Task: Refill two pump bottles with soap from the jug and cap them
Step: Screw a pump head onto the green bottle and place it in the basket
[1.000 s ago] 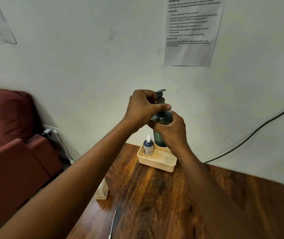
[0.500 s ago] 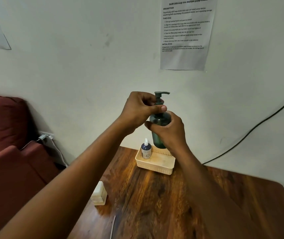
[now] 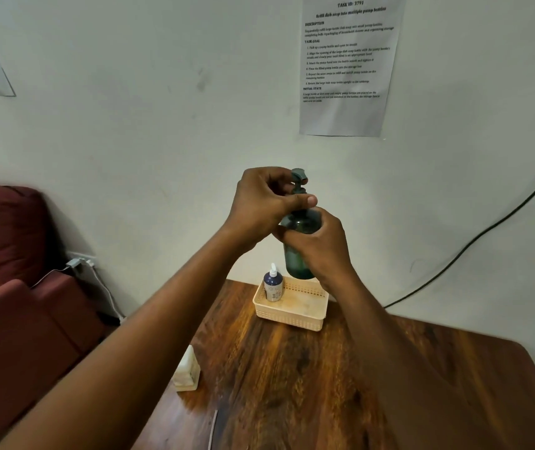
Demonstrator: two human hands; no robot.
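Note:
I hold a dark green pump bottle [image 3: 296, 254] in the air above the far end of the wooden table [image 3: 308, 384]. My right hand [image 3: 321, 251] wraps its body from the right. My left hand [image 3: 266, 203] grips the collar of the green pump head [image 3: 298, 177] at the bottle's neck, thumb across the front. The nozzle points towards me. A small dark blue pump bottle [image 3: 273, 284] with a white top stands upright in the left corner of a cream plastic basket [image 3: 292, 315] below my hands.
A pale, squarish jug [image 3: 186, 371] stands near the table's left edge. A thin straight object [image 3: 213, 428] lies on the near table. A maroon sofa [image 3: 9, 287] sits left, with a wall plug and white cable [image 3: 97, 280]. A black cable [image 3: 474, 241] runs down the wall.
The pump head has turned under my left hand: its nozzle pointed right half a second ago and now faces me. My view has tipped slightly upward; the bottle stays in the same place.

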